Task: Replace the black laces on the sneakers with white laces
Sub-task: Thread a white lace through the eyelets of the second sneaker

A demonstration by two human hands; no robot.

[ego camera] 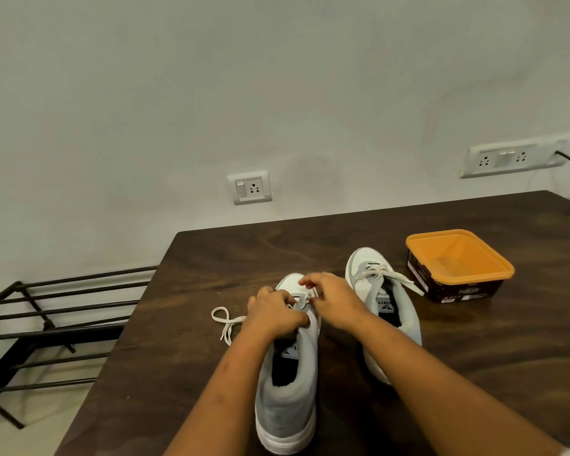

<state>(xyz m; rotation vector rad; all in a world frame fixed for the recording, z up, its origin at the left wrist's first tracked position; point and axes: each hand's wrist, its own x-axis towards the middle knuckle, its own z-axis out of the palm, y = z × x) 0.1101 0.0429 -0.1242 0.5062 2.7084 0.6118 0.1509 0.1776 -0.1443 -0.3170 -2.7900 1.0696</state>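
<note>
A person's two bare arms reach forward over a dark wooden table [211, 258] from the near edge. Two grey and white sneakers stand on it side by side, toes pointing to the far side.

Both hands work at the eyelets of the left sneaker [288, 383], near its toe. The left hand [273, 315] has its fingers curled over the upper by the tongue, holding the shoe steady. The right hand [334, 301] has its fingers bent, and its fingertips seem to pinch the white lace [228, 321] at an eyelet, though this detail is small and blurred. The rest of that lace trails in a loose loop on the table, just left of the shoe.

The right sneaker [359, 268], just beside, has a second white lace [385, 274] through its far eyelets only, with the ends lying loose towards the right. No black lace is visible. An open orange tub [459, 292] stands at the far right.

The step in hand appears to be threading the white lace through the first eyelets of the left sneaker. The next move probably calls for pulling the lace through, evening its two ends, then crossing them to the next pair of eyelets.
</note>
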